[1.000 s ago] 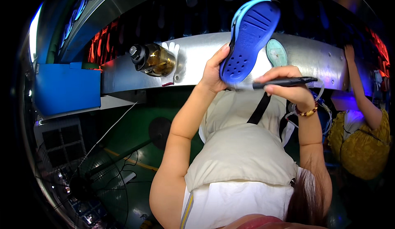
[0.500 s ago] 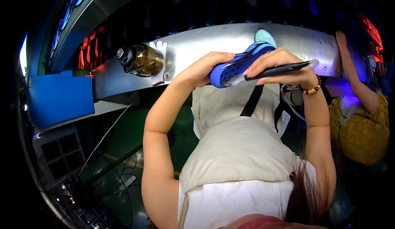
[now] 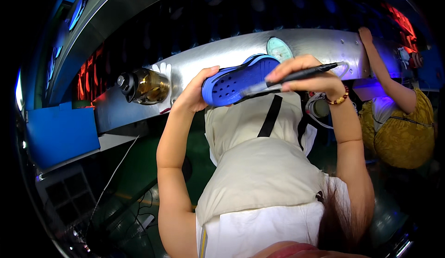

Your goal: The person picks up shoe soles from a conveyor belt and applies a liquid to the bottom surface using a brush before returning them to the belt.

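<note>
Head view shows the left hand (image 3: 194,91) wrapped around the heel end of a blue shoe (image 3: 238,79), holding it up in front of a shiny metal ledge (image 3: 222,54). Fingers of the right hand (image 3: 306,72) pinch a black pen (image 3: 296,76), its tip on the shoe. A brown bottle (image 3: 141,86) lies on the ledge.

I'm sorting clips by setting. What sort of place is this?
Probably a shoe factory line: a blue perforated foam clog held at a long curved metal bench, another person's arm reaching to the same bench, and a green workshop floor.
</note>
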Demonstrator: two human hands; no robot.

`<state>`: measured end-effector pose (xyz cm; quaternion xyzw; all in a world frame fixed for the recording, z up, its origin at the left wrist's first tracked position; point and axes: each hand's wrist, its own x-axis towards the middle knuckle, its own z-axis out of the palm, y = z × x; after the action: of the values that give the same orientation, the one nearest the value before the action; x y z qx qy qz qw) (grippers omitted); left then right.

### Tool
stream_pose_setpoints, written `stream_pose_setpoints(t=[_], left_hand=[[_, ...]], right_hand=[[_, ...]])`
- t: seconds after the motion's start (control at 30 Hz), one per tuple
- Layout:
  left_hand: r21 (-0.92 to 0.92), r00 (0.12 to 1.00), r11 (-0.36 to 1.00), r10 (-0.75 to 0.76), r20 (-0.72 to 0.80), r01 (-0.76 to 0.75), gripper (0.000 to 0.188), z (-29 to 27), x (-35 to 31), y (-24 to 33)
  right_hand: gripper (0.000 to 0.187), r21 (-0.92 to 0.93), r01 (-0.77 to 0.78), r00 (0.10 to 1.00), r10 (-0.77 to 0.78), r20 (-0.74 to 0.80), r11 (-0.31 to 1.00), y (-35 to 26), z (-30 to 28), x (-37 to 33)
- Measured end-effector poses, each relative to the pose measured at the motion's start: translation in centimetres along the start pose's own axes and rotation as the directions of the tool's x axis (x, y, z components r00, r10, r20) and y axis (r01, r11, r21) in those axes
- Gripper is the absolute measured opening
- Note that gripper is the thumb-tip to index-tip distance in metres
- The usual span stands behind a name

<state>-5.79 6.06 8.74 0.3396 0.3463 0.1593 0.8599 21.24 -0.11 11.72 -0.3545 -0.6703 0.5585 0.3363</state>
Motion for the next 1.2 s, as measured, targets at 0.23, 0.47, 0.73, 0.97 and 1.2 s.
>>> stream_pose_setpoints(t=[0.23, 0.47, 0.73, 0.97, 1.2], left_hand=[[-0.144, 0.995, 0.985, 0.098, 0.033, -0.092, 0.054, -2.1, -0.4, 0.1], [-0.39, 0.959, 0.889, 0.279, 0.045, -0.24, 0.089, -2.8, 6.7, -4.3], [-0.582, 0.981, 0.792, 0.187, -0.054, -0.183, 0.073, -2.8, 8.4, -9.2], [-0.557, 0.965, 0.801, 0.096, -0.243, -0.219, 0.066, -1.8, 7.7, -8.4], [-0.54, 0.975, 0.816, 0.122, -0.188, -0.206, 0.064, -2.0, 7.5, -8.9]], right_hand=[[0.02, -0.051, 0.031, 0.998, -0.028, 0.064, 0.998, 0.3, 0.7, -0.4], [0.017, 0.032, 0.099, 0.938, -0.083, -0.336, 0.995, 4.4, 3.9, 1.9], [0.016, 0.458, 0.078, 0.876, 0.158, -0.456, 0.886, 9.0, 5.8, 1.5], [0.016, 0.56, 0.119, 0.861, 0.195, -0.469, 0.82, 10.0, 7.5, 1.8], [0.015, 0.558, 0.119, 0.84, 0.216, -0.498, 0.821, 11.1, 8.5, 2.4]])
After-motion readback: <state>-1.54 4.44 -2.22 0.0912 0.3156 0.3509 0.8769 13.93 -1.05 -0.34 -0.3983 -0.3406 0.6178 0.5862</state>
